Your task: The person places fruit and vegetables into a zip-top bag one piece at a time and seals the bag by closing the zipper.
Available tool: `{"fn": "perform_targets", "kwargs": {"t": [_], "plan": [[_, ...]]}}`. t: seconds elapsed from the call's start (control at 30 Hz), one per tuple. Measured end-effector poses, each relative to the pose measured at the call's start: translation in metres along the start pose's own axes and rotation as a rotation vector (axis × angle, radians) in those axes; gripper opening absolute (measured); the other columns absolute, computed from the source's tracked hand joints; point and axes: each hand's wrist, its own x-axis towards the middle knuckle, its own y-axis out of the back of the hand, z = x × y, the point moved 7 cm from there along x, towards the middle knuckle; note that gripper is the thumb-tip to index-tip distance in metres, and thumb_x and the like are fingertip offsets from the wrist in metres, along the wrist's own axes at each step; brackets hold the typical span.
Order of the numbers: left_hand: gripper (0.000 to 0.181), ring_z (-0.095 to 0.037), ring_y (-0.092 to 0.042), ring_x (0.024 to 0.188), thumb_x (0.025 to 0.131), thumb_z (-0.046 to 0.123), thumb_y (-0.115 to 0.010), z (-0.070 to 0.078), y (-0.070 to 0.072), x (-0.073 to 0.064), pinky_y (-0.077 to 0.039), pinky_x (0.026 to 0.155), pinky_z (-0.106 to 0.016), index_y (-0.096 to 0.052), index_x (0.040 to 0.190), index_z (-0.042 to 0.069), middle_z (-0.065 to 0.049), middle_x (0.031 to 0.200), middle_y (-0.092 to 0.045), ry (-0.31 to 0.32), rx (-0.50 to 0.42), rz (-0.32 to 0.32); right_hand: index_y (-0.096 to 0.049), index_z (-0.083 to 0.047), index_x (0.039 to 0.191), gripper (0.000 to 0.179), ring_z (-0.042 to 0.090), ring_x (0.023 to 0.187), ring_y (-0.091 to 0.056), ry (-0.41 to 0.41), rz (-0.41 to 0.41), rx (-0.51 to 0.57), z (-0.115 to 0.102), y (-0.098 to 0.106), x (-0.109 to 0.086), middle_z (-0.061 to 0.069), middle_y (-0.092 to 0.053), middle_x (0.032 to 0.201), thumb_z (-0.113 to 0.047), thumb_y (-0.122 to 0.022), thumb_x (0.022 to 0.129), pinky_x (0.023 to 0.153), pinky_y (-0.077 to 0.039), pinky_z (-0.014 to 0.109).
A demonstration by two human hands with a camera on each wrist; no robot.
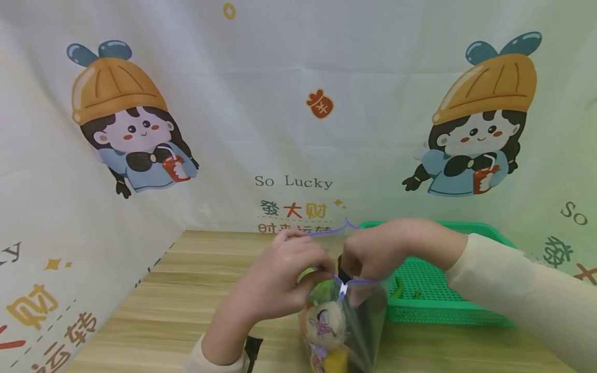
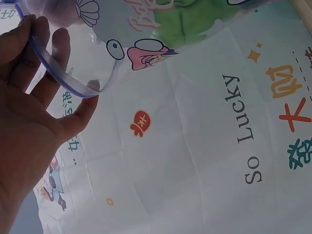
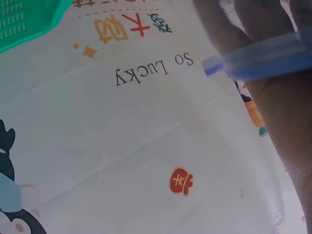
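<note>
A clear zip bag [image 1: 366, 336] with a printed cartoon pattern and a purple zip edge stands upright on the table. My left hand [image 1: 284, 274] grips the left side of its open mouth; in the left wrist view, fingers and thumb lie along the curved zip edge [image 2: 53, 73]. My right hand [image 1: 373, 254] reaches down into the mouth with bent fingers, and their tips are hidden. Beside those fingers shows something dark. Through the plastic I see a green item [image 2: 190, 24], a yellow item [image 1: 337, 360] and a dark shape on the right side.
Behind the bag on the right is a green mesh basket [image 1: 448, 313], holding a few slim green pieces [image 1: 398, 288]. The wood-grain table [image 1: 154, 321] extends to the left. A printed cloth [image 1: 298, 124] hangs along the back and sides.
</note>
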Motion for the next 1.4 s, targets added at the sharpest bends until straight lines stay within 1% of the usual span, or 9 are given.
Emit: {"fn": "perform_targets", "kwargs": {"t": [0.3, 0.63, 0.73, 0.87, 1.0, 1.07, 1.17, 1.27, 1.4], "plan": [[0.013, -0.006, -0.061, 0.08, 0.093, 0.008, -0.08, 0.001, 0.0, 0.0, -0.051, 0.105, -0.042, -0.071, 0.092, 0.018, 0.011, 0.086, -0.069, -0.031, -0.022, 0.006, -0.052, -0.023, 0.058, 0.052, 0.005, 0.053, -0.033, -0.046, -0.012, -0.052, 0.001, -0.006, 0.004, -0.012, -0.042, 0.055, -0.047, -0.086, 0.089, 0.051, -0.027, 0.023], [0.015, -0.005, -0.062, 0.083, 0.094, 0.005, -0.078, -0.001, -0.001, 0.0, -0.051, 0.106, -0.043, -0.071, 0.092, 0.019, 0.012, 0.087, -0.069, -0.008, -0.024, -0.006, -0.047, -0.025, 0.057, 0.053, 0.002, 0.052, -0.032, 0.014, -0.006, -0.09, -0.004, -0.01, 0.01, -0.014, -0.038, 0.052, -0.041, -0.085, 0.091, 0.05, -0.027, 0.018], [0.016, -0.001, -0.065, 0.092, 0.093, 0.008, -0.078, -0.001, -0.001, -0.002, -0.049, 0.111, -0.048, -0.073, 0.103, 0.02, 0.013, 0.096, -0.073, 0.003, -0.059, -0.057, -0.045, -0.025, 0.056, 0.056, 0.003, 0.051, -0.029, 0.018, -0.012, -0.096, -0.003, -0.01, 0.009, -0.013, -0.034, 0.051, -0.045, -0.081, 0.094, 0.05, -0.024, 0.019], [0.033, 0.003, -0.066, 0.111, 0.089, 0.024, -0.082, 0.003, -0.002, -0.006, -0.04, 0.12, -0.06, -0.072, 0.121, 0.022, 0.014, 0.115, -0.075, 0.026, -0.116, -0.168, -0.045, -0.024, 0.057, 0.056, 0.004, 0.05, -0.024, 0.032, -0.021, -0.079, -0.005, -0.008, 0.005, -0.012, -0.03, 0.051, -0.045, -0.076, 0.098, 0.05, -0.022, 0.02], [0.037, 0.004, -0.063, 0.111, 0.088, 0.049, -0.086, 0.012, -0.005, -0.003, -0.034, 0.124, -0.063, -0.073, 0.114, 0.026, 0.018, 0.112, -0.07, 0.052, -0.092, -0.243, -0.051, -0.023, 0.061, 0.047, 0.003, 0.05, -0.025, 0.098, -0.002, -0.063, -0.016, -0.006, 0.0, -0.012, -0.032, 0.052, -0.033, -0.077, 0.099, 0.051, -0.024, 0.02], [0.034, 0.004, -0.061, 0.107, 0.088, 0.053, -0.085, 0.016, -0.007, -0.001, -0.033, 0.125, -0.063, -0.072, 0.107, 0.027, 0.019, 0.106, -0.067, 0.054, -0.077, -0.258, -0.053, -0.023, 0.063, 0.043, 0.002, 0.052, -0.026, 0.142, 0.016, -0.057, -0.022, -0.004, -0.002, -0.013, -0.032, 0.054, -0.023, -0.077, 0.099, 0.051, -0.024, 0.019], [0.023, 0.002, -0.059, 0.101, 0.093, 0.045, -0.082, 0.022, -0.006, 0.001, -0.036, 0.124, -0.057, -0.07, 0.098, 0.025, 0.017, 0.099, -0.064, 0.03, -0.049, -0.244, -0.05, -0.023, 0.063, 0.044, 0.002, 0.053, -0.024, 0.202, 0.038, -0.063, -0.03, 0.0, -0.007, -0.012, -0.031, 0.056, -0.014, -0.073, 0.099, 0.051, -0.022, 0.019], [0.012, 0.0, -0.059, 0.096, 0.098, 0.031, -0.077, 0.025, -0.003, 0.003, -0.046, 0.114, -0.045, -0.069, 0.095, 0.024, 0.015, 0.097, -0.065, 0.009, -0.005, -0.193, -0.044, -0.023, 0.06, 0.048, 0.001, 0.053, -0.021, 0.239, 0.028, -0.053, -0.034, 0.0, -0.01, -0.013, -0.029, 0.055, -0.002, -0.065, 0.097, 0.05, -0.019, 0.019], [0.005, -0.002, -0.063, 0.093, 0.097, 0.025, -0.077, 0.027, 0.0, 0.004, -0.052, 0.101, -0.035, -0.071, 0.096, 0.023, 0.015, 0.098, -0.069, -0.004, 0.055, -0.124, -0.044, -0.022, 0.058, 0.051, 0.001, 0.052, -0.02, 0.26, -0.02, 0.038, -0.033, -0.003, -0.008, -0.013, -0.031, 0.053, -0.01, -0.074, 0.098, 0.05, -0.019, 0.018]]}}
